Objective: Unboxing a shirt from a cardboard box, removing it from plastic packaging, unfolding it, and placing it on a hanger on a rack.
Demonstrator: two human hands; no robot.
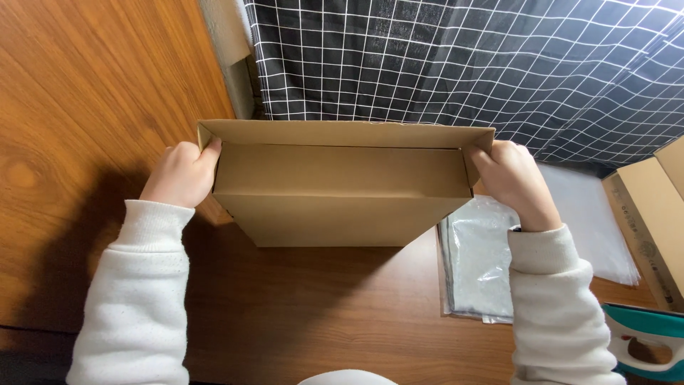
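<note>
Worktop: a wooden worktop [92, 107] with warm brown, strongly figured grain fills the left and lower part of the view; the arms and box throw a dark shadow across its near half.
Backdrop: a black cloth with a white grid pattern [463, 64] hangs or lies in folds across the far side, reaching down to the worktop edge on the right.
Cardboard box: a flat brown cardboard box [342, 192] is held up over the middle of the worktop, tilted so its open top flap faces the camera; whether its lower edge touches the wood cannot be told.
Left hand: the left hand [179, 175] grips the left end of the box, fingers curled together around the side edge, thumb pressed at the flap corner.
Right hand: the right hand [514, 182] grips the right end, fingers folded together behind the side flap, thumb along the front.
Sleeves: both arms wear loose cream-white fleece sleeves [135, 285].
Plastic bags: clear plastic bags [484, 264], stacked flat, lie on the worktop just right of the box, partly under the right wrist.
Second box: part of another cardboard box [652, 221] lies at the right edge.
Teal object: a teal and white object [645, 342] sits in the lower right corner; its kind cannot be told.
</note>
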